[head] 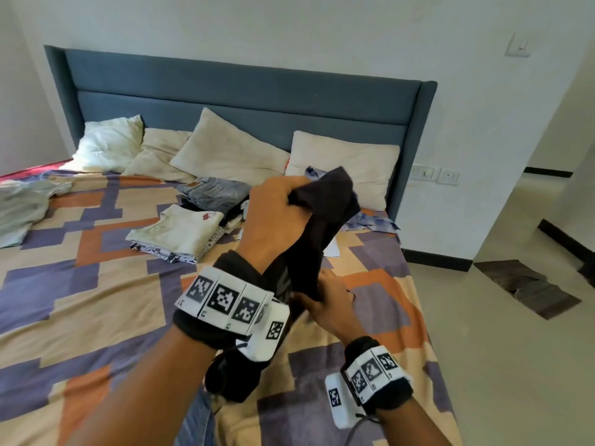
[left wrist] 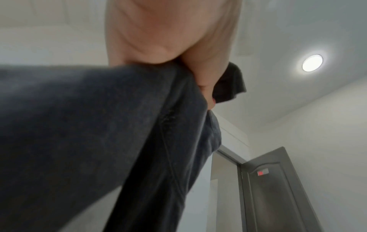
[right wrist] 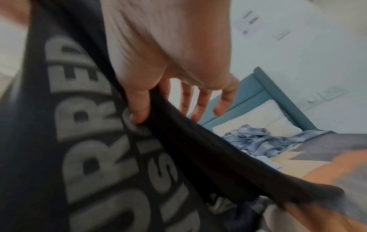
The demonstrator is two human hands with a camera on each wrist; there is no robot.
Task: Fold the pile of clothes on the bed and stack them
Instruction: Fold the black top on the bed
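Note:
A black garment with grey lettering hangs in the air over the right side of the bed. My left hand is raised and grips its top edge in a fist; the left wrist view shows that hand closed round the dark cloth. Lower down, my right hand pinches the garment's side. In the right wrist view the thumb presses the black cloth while the other fingers stick out straight. The garment's bottom end dangles below my left wrist.
Two folded stacks lie mid-bed: a cream T-shirt stack and a jeans stack. A crumpled blue tie-dye garment lies by the right pillow, a pale grey one at the far left. The bed's right edge borders tiled floor with a dark cloth.

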